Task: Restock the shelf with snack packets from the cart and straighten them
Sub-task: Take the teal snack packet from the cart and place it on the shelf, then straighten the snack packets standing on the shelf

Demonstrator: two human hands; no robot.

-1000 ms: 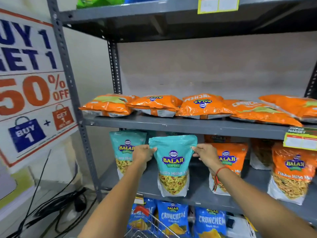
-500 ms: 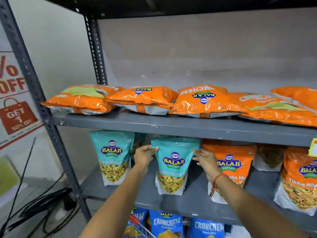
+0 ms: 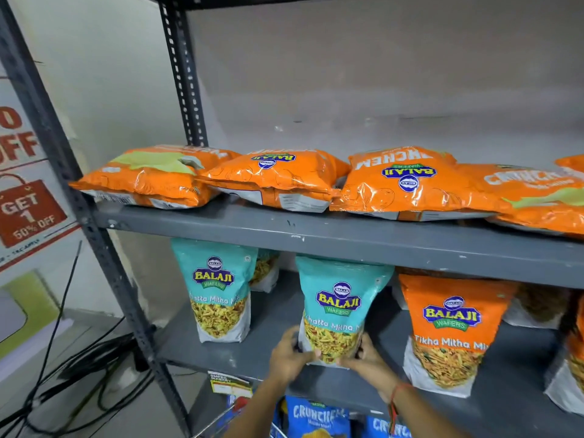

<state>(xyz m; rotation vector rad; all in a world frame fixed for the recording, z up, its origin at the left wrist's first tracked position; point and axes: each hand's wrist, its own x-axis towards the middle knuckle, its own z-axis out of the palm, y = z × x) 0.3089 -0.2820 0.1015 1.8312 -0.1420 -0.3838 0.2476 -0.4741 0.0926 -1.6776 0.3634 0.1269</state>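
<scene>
- Your left hand [image 3: 289, 354] and right hand [image 3: 366, 358] each have their grip clamped on the bottom corners of the teal packet [image 3: 339, 308], upright on the lower shelf [image 3: 275, 349].
- It reads "BALAJI WAFERS", "Khatta Mitha".
- Beside it, the orange packet [image 3: 452, 330] says "Tikha Mitha".

Both hands, left hand [image 3: 289, 355] and right hand [image 3: 366, 358], motion-blurred, covering base corners of teal packet [image 3: 339, 306]. Shelf edge [image 3: 347, 245] hides that packet's top seal; blue packets [image 3: 316, 417] cut by bottom frame. Rightmost orange packet [image 3: 573, 366] clipped by right edge; price tag [image 3: 232, 384] print illegible
</scene>
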